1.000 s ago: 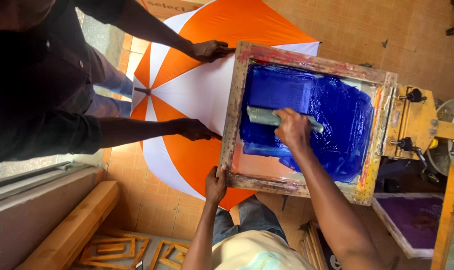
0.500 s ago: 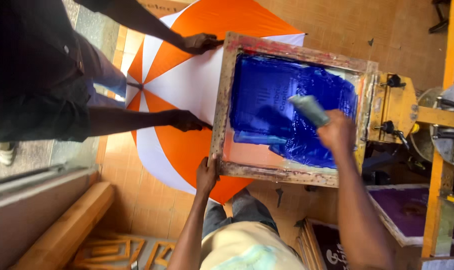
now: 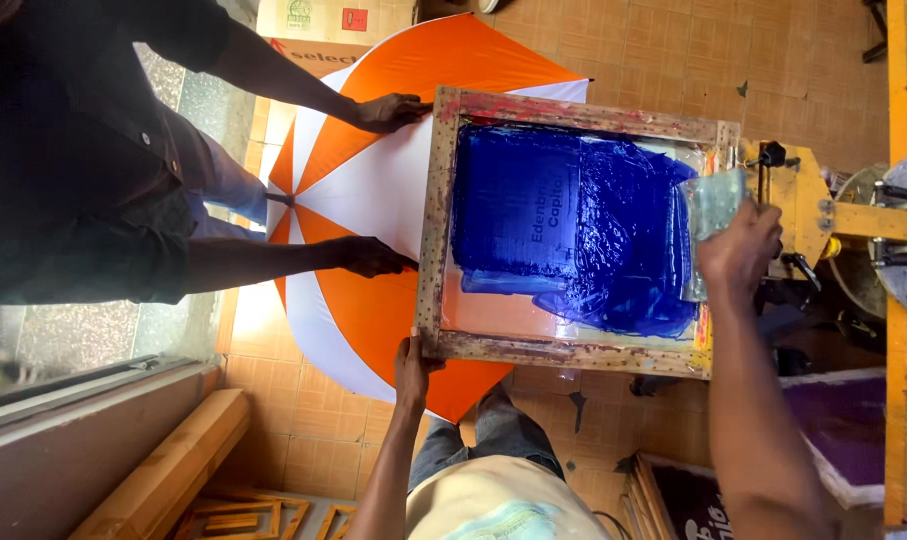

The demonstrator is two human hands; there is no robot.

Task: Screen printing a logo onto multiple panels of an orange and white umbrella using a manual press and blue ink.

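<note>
Resting inside right-hand fingers (image 3: 749,225), squeegee (image 3: 712,205) (clear, above frame (image 3: 432,230))

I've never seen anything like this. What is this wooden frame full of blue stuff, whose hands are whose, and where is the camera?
The camera sits on a person's head, looking down. Their left hand steadies a wooden-framed printing screen covered in blue ink. Their right hand holds a pale, ink-smeared scraper blade at the frame's far end. Under the frame lies an orange and white umbrella canopy. A second person in dark clothes presses two hands on the fabric beside the frame.
</note>
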